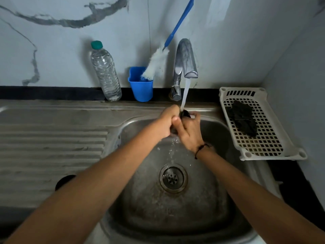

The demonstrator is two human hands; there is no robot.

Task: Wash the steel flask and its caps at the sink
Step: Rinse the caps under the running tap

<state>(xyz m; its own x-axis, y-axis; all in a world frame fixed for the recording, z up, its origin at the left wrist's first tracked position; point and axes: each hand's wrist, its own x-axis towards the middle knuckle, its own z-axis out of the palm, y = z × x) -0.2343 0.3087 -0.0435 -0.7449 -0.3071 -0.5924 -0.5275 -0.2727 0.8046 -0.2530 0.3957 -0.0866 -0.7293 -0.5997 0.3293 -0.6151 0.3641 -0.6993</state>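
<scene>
Over the steel sink (218,205), both hands meet under the running water from the tap (186,59). My left hand (167,120) and my right hand (190,133) curl round a small dark cap (185,114), of which only the top edge shows between the fingers. Water falls on the cap and drips from the hands toward the drain (173,177). A round dark object (64,181), possibly another cap, lies on the ribbed drainboard and is partly hidden by my left forearm. The flask's body is not in view.
At the back wall stand a clear plastic water bottle (105,73) and a blue cup (140,87) holding a blue-handled bottle brush (158,62). On the right, a white perforated tray (260,148) carries a dark scrub pad (243,118). The drainboard (44,141) lies left.
</scene>
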